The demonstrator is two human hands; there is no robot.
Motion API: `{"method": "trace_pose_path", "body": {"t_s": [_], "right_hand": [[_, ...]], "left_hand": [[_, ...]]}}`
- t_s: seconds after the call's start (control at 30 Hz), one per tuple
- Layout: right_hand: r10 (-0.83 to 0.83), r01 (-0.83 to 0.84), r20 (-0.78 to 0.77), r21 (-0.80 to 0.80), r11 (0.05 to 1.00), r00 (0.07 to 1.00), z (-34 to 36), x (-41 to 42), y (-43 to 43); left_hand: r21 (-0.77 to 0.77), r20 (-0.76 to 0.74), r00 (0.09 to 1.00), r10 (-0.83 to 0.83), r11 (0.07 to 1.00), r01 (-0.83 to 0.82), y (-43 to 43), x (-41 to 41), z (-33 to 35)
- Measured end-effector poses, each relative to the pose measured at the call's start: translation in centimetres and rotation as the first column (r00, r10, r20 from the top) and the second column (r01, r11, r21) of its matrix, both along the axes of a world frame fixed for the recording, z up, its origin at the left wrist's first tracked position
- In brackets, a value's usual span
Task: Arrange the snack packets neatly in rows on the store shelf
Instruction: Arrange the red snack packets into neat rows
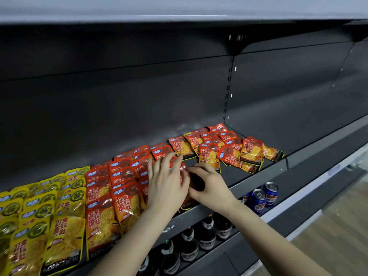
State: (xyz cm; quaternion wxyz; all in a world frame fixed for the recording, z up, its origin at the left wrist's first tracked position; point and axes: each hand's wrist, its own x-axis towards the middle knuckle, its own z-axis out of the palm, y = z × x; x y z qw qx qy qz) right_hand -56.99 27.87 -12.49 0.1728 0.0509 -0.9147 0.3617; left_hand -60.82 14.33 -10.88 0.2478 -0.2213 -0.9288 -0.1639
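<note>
Head view, store shelf (274, 168), dark metal, dark back panel (139, 96) behind.

- Yellow packets (39, 216): lying in overlapping rows at the left end of the shelf, running from the near edge toward the back panel.
- Red rows (111, 186): sitting just right of the yellow packets and touching them, shingled the same way, near to far.
- Loose red pile (229, 150): lying farther right and toward the back, packets tilted at mixed angles and overlapping one another, apart from the red rows.
- Red packet (183, 171): lying at the right end of the red rows, near the shelf's front edge, mostly covered by both hands; only a strip is showing between them, plus a dark bottom edge below the wrists.
- Left hand (167, 182): resting palm down on the red packet and its neighbours; fingers (175, 158) straight and spread, pointing far, not curling round anything.
- Right hand (211, 186): sitting just right of the left hand, touching it; fingers (201, 166) curling in and gripping the right edge of the red packet.

Lower shelf: dark bottles (207, 236) standing in a row below the hands; blue cans (262, 196) standing to their right. Wooden floor (338, 226) showing at the near right.
</note>
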Motion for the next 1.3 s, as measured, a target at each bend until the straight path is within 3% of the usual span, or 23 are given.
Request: {"method": "trace_pose_path", "body": {"t_s": [0.2,0.57,0.8,0.9,1.0,1.1,1.3], "right_hand": [[0.003,-0.001,0.017,-0.153,0.988,1.0,1.0,0.0,1.6],[0.078,-0.083,0.08,0.067,0.994,0.994,3.0,-5.8,7.3],[0.2,-0.218,0.133,0.143,0.965,0.971,3.7,-10.7,8.4],[0.249,-0.274,0.134,0.212,0.938,0.959,3.7,-13.1,8.2],[0.278,-0.304,0.122,0.348,0.887,0.953,3.7,-15.2,7.9],[0.242,-0.323,0.222,0.498,0.805,0.945,3.4,-16.3,8.1],[0.224,-0.386,0.351,0.513,0.767,0.909,2.2,-16.8,9.3]], "left_hand": [[0.002,0.08,0.997,-0.022,1.0,0.021,2.3,-1.2,0.8],[-0.03,0.2,0.972,0.121,0.993,-0.117,4.3,-6.4,3.9],[-0.146,0.261,0.931,0.253,0.964,-0.222,4.3,-9.3,4.2],[-0.262,0.304,0.924,0.231,0.953,-0.152,4.5,-10.9,4.0],[-0.388,0.414,0.9,0.138,0.921,0.037,5.3,-12.7,3.8],[-0.442,0.477,0.874,0.098,0.886,0.142,6.2,-14.0,2.8],[-0.485,0.529,0.839,0.126,0.857,0.177,7.3,-15.5,1.3]]}}
